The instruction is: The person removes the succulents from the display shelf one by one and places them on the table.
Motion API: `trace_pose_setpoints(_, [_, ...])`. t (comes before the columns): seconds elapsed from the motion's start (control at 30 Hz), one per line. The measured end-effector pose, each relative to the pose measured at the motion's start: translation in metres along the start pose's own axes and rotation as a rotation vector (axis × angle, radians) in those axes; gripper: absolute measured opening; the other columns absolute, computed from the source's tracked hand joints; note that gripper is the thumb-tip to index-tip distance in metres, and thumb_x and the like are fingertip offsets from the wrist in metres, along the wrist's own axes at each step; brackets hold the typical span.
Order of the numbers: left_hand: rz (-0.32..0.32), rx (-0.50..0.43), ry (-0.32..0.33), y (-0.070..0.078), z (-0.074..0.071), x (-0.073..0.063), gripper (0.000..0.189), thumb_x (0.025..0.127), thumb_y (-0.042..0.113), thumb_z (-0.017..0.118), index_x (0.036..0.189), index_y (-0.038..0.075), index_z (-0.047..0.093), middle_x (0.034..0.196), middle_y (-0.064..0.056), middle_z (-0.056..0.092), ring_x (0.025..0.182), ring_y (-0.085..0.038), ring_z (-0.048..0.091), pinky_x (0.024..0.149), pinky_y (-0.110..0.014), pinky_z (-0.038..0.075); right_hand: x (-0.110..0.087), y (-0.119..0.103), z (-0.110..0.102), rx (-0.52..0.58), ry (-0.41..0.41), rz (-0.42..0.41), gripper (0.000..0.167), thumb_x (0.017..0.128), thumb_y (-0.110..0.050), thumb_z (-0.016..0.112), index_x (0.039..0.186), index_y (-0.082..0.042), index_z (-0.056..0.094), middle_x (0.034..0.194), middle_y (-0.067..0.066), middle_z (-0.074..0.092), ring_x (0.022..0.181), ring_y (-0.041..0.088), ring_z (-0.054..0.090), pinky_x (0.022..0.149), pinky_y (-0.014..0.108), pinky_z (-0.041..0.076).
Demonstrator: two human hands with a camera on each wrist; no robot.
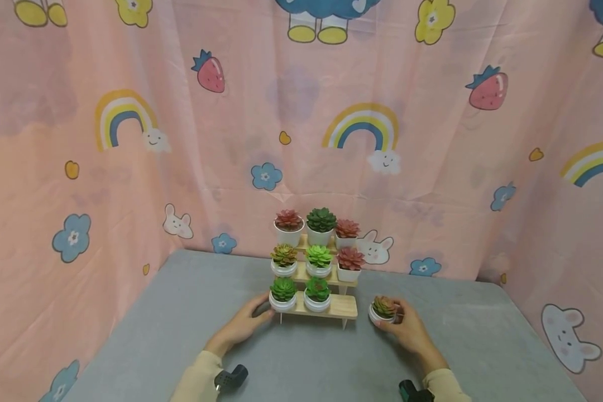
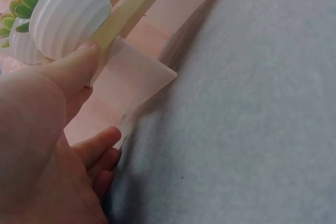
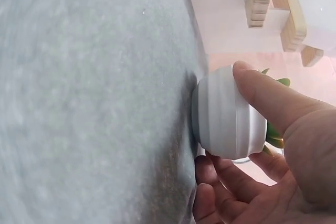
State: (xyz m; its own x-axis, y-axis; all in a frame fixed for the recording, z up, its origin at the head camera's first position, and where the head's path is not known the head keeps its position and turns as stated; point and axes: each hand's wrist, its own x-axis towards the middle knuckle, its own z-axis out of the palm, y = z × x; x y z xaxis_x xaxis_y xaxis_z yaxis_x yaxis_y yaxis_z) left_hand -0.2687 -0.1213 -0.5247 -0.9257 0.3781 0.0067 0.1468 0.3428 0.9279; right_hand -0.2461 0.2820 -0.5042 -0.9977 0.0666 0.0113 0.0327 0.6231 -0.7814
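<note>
A three-tier wooden plant stand (image 1: pixel 344 307) with pale supports holds several small potted succulents in white pots. My left hand (image 1: pixel 241 324) is at the left end of its lowest shelf. In the left wrist view the thumb (image 2: pixel 79 66) presses the shelf's edge beside a ribbed white pot (image 2: pixel 71 17), with the index finger behind and the other fingers loosely bent below. To the right of the stand, my right hand (image 1: pixel 404 326) grips a reddish-green potted succulent (image 1: pixel 384 306). Thumb and fingers hold its ribbed white pot (image 3: pixel 228 114) from opposite sides, close over the table.
The grey table (image 1: pixel 311 363) extends in front of and beside the stand. On the lowest shelf two green succulents (image 1: pixel 317 289) stand at the left and middle, with bare wood at the right end. A pink patterned curtain (image 1: pixel 241 128) hangs behind the table.
</note>
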Motion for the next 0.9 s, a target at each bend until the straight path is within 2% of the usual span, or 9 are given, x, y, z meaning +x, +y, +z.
trace_pose_setpoints(0.17, [0.006, 0.008, -0.002, -0.001, 0.000, 0.001, 0.061, 0.102, 0.031, 0.060, 0.157, 0.013, 0.039, 0.164, -0.016, 0.035, 0.154, -0.043, 0.025, 0.123, -0.067, 0.019, 0.000, -0.001, -0.002, -0.005, -0.027, -0.006, 0.066, 0.084, -0.014, 0.081, 0.136, 0.009, 0.048, 0.129, 0.034, 0.058, 0.101, 0.031, 0.061, 0.076, 0.029, 0.050])
trace_pose_setpoints(0.3, [0.020, 0.014, -0.005, -0.002, 0.000, 0.003, 0.061, 0.103, 0.031, 0.060, 0.157, 0.012, 0.039, 0.163, -0.017, 0.035, 0.154, -0.043, 0.025, 0.123, -0.067, 0.019, 0.000, -0.003, -0.005, -0.031, -0.039, 0.002, 0.071, 0.086, -0.020, 0.080, 0.141, 0.009, 0.044, 0.134, 0.036, 0.054, 0.109, 0.039, 0.062, 0.086, 0.043, 0.056])
trace_pose_setpoints(0.4, [0.031, 0.013, -0.010, -0.003, 0.001, 0.004, 0.061, 0.103, 0.030, 0.059, 0.157, 0.011, 0.038, 0.164, -0.018, 0.034, 0.154, -0.044, 0.025, 0.123, -0.067, 0.018, -0.001, -0.005, -0.008, -0.048, -0.036, 0.012, 0.074, 0.089, -0.025, 0.078, 0.145, 0.008, 0.041, 0.139, 0.038, 0.050, 0.117, 0.046, 0.059, 0.095, 0.056, 0.053])
trace_pose_setpoints(0.47, [0.034, 0.016, -0.011, -0.003, 0.001, 0.004, 0.062, 0.103, 0.031, 0.059, 0.157, 0.010, 0.037, 0.164, -0.018, 0.034, 0.154, -0.044, 0.025, 0.123, -0.067, 0.018, -0.003, -0.007, -0.010, -0.053, -0.029, 0.017, 0.073, 0.091, -0.027, 0.076, 0.146, 0.006, 0.040, 0.141, 0.039, 0.048, 0.121, 0.049, 0.057, 0.099, 0.060, 0.051])
trace_pose_setpoints(0.63, [0.031, 0.027, -0.004, -0.002, 0.001, 0.001, 0.062, 0.103, 0.031, 0.058, 0.157, 0.009, 0.037, 0.163, -0.019, 0.034, 0.153, -0.044, 0.025, 0.123, -0.067, 0.018, -0.006, -0.017, -0.016, -0.062, 0.002, -0.009, 0.071, 0.094, -0.030, 0.073, 0.148, 0.002, 0.039, 0.146, 0.037, 0.045, 0.130, 0.053, 0.049, 0.103, 0.064, 0.047])
trace_pose_setpoints(0.9, [0.025, 0.017, 0.004, 0.000, 0.001, -0.001, 0.061, 0.103, 0.028, 0.058, 0.157, 0.009, 0.037, 0.163, -0.020, 0.034, 0.153, -0.045, 0.024, 0.123, -0.066, 0.019, -0.018, -0.044, -0.023, -0.046, 0.056, -0.067, 0.070, 0.095, -0.033, 0.072, 0.149, 0.001, 0.041, 0.152, 0.028, 0.043, 0.136, 0.047, 0.043, 0.108, 0.065, 0.041])
